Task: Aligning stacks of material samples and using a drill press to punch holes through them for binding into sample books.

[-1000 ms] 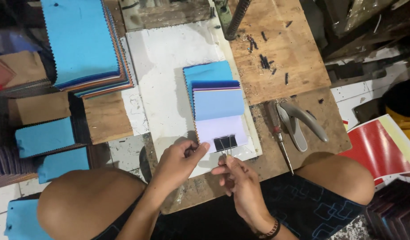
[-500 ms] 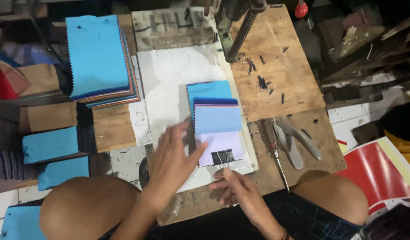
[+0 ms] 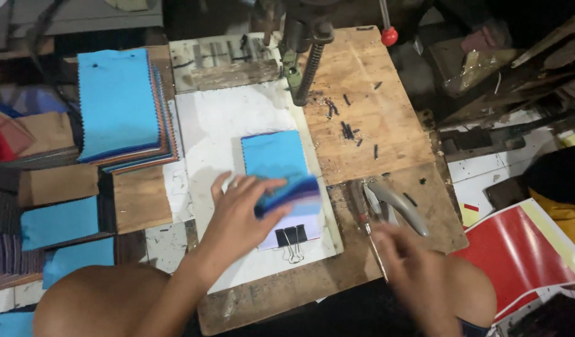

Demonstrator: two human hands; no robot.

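A stack of fabric swatches (image 3: 276,156), bright blue on top, lies on the white board (image 3: 225,118). A black binder clip (image 3: 292,236) clamps its near end. My left hand (image 3: 241,212) rests flat on the stack and bends several blue and purple swatch edges (image 3: 290,195) upward with its fingers. My right hand (image 3: 412,274), blurred by motion, hovers over the wooden table's near right edge, close to a screwdriver (image 3: 367,224) and grey pliers (image 3: 396,206); it appears to hold nothing.
A taller pile of blue swatches (image 3: 119,106) sits at the left, with smaller blue pieces (image 3: 60,221) below it. A drill press column (image 3: 306,43) stands at the back. Small dark screws (image 3: 350,128) lie scattered on the wood. A red sheet (image 3: 518,256) lies at the right.
My left hand moved onto the clipped stack and lifted its swatch edges. My right hand left the binder clip and swung right toward the tools. The camera view shifted downward.
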